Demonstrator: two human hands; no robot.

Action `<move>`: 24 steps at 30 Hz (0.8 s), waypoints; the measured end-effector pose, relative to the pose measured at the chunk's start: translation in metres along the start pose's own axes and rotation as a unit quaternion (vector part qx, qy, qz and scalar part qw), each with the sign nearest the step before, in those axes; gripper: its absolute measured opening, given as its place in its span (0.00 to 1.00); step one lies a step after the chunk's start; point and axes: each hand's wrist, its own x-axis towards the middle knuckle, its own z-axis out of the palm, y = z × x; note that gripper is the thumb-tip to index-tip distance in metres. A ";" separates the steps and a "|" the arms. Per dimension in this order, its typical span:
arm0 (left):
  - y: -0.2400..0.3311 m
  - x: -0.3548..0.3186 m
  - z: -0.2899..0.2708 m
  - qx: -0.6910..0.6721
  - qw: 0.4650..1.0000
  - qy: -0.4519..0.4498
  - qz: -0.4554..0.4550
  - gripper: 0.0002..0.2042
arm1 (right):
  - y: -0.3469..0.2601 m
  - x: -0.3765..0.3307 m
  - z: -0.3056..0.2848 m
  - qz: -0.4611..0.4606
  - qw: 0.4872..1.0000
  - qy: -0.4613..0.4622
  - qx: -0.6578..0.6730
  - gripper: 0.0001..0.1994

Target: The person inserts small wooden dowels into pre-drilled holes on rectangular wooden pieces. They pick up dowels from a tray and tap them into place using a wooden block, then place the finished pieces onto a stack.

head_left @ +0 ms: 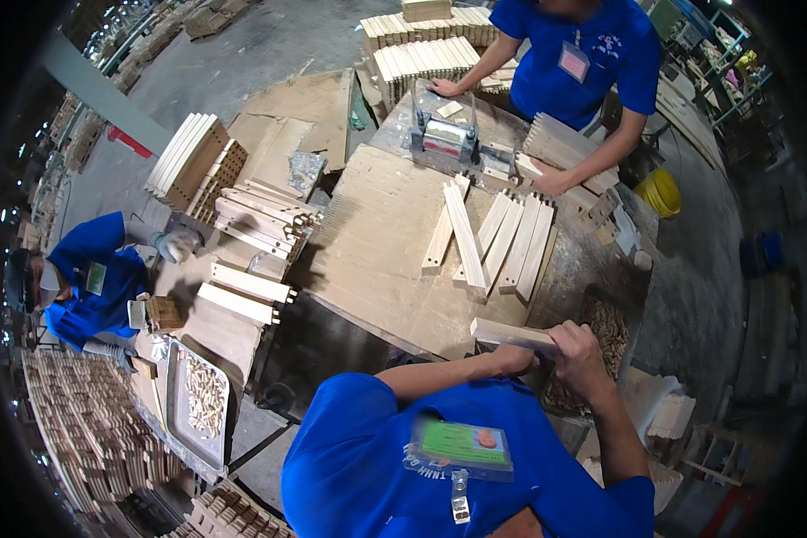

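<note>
A pale wooden bar (502, 333) lies across in front of my chest, over the table's near edge. My right hand (580, 359) is closed round its right end. Just below the bar, my left hand (515, 360) is closed near that same end; its fingertips are hidden, so what it holds cannot be made out. Small wooden dowels (608, 325) fill a container beside my right hand. Several loose wooden bars (502, 242) with holes near their ends rest on the table (359, 260) beyond my hands.
Across the table a co-worker in blue (583, 54) touches wooden pieces beside a small machine (444, 139). Another co-worker (94, 278) works at the left, near a metal tray (228, 408) of dowels. Stacked slats (90, 421) and a yellow bucket (660, 193) stand around.
</note>
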 end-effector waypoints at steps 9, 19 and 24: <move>0.010 0.003 -0.016 0.089 0.993 0.075 -0.024 0.26 | -0.014 0.007 -0.003 0.024 0.991 0.107 0.081 0.09; 0.039 -0.001 -0.060 -0.023 0.949 0.299 -0.098 0.12 | -0.068 -0.071 0.030 0.332 0.762 0.134 0.539 0.13; 0.029 -0.005 -0.063 -0.024 0.940 0.331 -0.082 0.14 | -0.079 -0.075 0.021 0.205 0.932 0.143 0.264 0.19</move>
